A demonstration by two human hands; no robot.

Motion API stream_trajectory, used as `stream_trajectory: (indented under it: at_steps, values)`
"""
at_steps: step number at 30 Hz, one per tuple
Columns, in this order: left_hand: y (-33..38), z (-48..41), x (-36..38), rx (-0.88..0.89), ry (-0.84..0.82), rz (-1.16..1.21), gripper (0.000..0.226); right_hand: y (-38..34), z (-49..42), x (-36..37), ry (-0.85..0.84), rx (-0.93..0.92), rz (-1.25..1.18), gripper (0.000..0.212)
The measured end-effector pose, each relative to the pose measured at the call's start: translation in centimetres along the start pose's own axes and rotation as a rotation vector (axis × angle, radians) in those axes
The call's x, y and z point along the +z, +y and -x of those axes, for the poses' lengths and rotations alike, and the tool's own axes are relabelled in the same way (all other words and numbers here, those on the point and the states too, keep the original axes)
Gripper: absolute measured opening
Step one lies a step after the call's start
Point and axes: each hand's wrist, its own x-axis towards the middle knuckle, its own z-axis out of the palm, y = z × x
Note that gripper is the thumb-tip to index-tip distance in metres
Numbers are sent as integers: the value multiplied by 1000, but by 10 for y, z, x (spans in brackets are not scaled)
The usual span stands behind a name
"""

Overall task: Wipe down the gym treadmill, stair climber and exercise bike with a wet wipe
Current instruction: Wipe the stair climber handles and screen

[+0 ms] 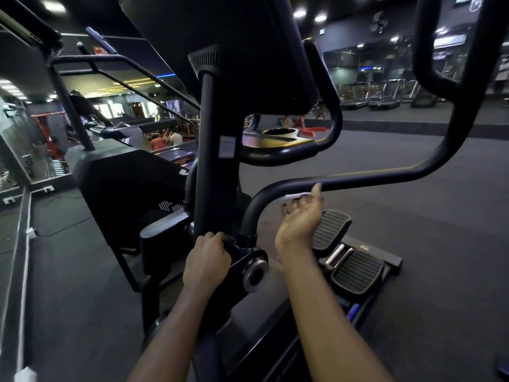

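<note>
Gym floor (pixel 413 150) beyond, hands (pixel 207 257) (pixel 300 221) grip pivot (pixel 249 257) and wipe (pixel 292 196).

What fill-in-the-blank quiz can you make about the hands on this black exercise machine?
The right hand holds a ____ wet wipe against the curved black handlebar tube.
The left hand, gripping the black pivot housing, is ____ than the right hand.
Right of the hands sit ____ ribbed black pedals.
Missing: white; lower; two.
</note>
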Motion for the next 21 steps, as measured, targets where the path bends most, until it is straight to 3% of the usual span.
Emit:
stream_trajectory:
  at_steps: [3, 5, 8, 11, 13, 15, 17, 20, 21]
  values:
    - [20, -13, -6, 76, 74, 83, 31, -30, -39, -9, 119, -71, 123, 54]
    - [43, -26, -10, 173, 132, 115, 29, -46, -69, -16, 225, -91, 471, 69]
    - [80, -55, -9, 309, 216, 136, 29, -64, -99, -32, 242, -239, 1119, 65]
    - [117, -81, -2, 356, 203, 157, 23, -55, -92, -52, -127, -592, 1650, 61]
    - [143, -94, 6, 341, 169, 103, 23, -54, -88, -69, -455, -776, 1773, 64]
    - [157, -100, 12, 284, 153, 20, 30, -73, -100, -82, -578, -859, 1770, 62]
    - [164, -102, 20, 234, 194, -100, 38, -104, -129, -96, -376, -875, 1738, 52]
    - [165, -102, 28, 179, 312, -182, 42, -140, -158, -108, 52, -705, 1723, 42]
    - [167, -102, 30, 161, 338, -187, 41, -139, -159, -107, 96, -689, 1730, 39]
